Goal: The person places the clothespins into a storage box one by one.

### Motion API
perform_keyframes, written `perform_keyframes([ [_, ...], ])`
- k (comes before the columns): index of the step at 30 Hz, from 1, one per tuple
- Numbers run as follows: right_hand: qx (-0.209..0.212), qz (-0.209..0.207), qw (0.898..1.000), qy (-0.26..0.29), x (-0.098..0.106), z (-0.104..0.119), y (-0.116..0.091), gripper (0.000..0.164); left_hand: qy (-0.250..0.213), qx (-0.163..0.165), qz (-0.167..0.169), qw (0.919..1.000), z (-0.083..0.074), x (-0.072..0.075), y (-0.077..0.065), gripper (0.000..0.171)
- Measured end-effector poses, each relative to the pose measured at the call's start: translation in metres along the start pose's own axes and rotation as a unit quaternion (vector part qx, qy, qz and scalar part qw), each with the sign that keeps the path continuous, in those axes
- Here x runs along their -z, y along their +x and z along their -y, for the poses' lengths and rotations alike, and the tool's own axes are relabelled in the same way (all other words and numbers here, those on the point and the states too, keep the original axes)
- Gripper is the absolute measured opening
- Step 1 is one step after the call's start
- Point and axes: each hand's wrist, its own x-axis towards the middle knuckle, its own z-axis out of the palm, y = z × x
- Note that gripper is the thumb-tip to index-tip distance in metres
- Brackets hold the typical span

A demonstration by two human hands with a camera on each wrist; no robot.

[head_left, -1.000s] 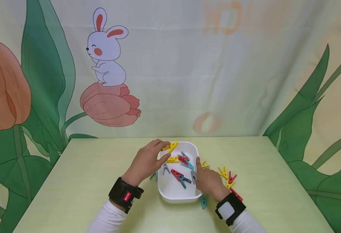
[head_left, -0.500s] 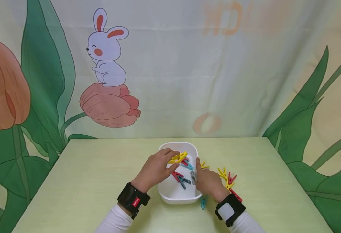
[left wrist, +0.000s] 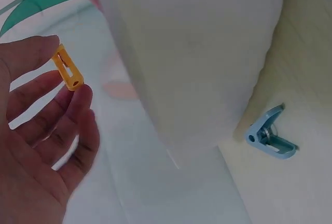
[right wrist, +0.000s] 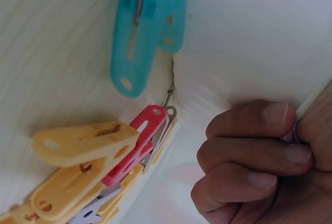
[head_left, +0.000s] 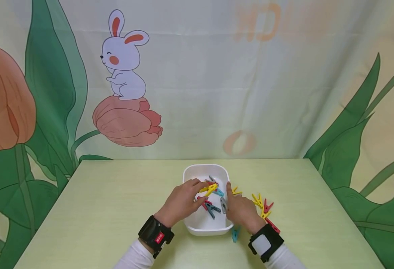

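Note:
My left hand (head_left: pixel 183 201) pinches a yellow clothespin (left wrist: pixel 68 68) between thumb and fingertips, over a white plastic basin (head_left: pixel 208 230). Inside the basin lie several clothespins, among them a dark teal one (head_left: pixel 212 209) and a grey one (head_left: pixel 223 205) by the right wall; others are partly hidden behind the left hand. At the basin's right side, my right hand (head_left: pixel 243 210) grips the rim, one finger pointing along it. The right wrist view shows the other fingers (right wrist: pixel 249 154) curled close to the outer wall, with a small bit of something purplish between them.
Right of the basin, loose clothespins lie on the table (head_left: pixel 123 194): yellow (head_left: pixel 257 200), red (head_left: pixel 268 205) and turquoise (head_left: pixel 235 234). A blue clothespin (left wrist: pixel 271 133) lies by the basin's left side. A printed curtain (head_left: pixel 197 93) hangs behind the table.
My left hand has carried the yellow clothespin from the basin's far left corner rightward and nearer, over the clothespins inside. The right hand has kept its place at the rim.

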Motion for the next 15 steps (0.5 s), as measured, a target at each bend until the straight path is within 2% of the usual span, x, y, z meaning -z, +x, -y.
perform_keyframes([
  [5, 0.004, 0.001, 1.000, 0.003, 0.0006, 0.0003, -0.0005, 0.090, -0.006, 0.031, 0.084, 0.9960, 0.0068, -0.0076, -0.0054, 0.083],
  [7, 0.004, 0.002, 1.000, 0.007, 0.0012, 0.0002, -0.0008, 0.090, -0.006, 0.041, 0.103, 0.9938, 0.0082, -0.0092, -0.0068, 0.088],
  [15, -0.003, 0.005, 1.000, 0.007, 0.0020, 0.0001, -0.0011, 0.090, -0.009, 0.042, 0.100, 0.9940, 0.0104, -0.0088, -0.0071, 0.084],
])
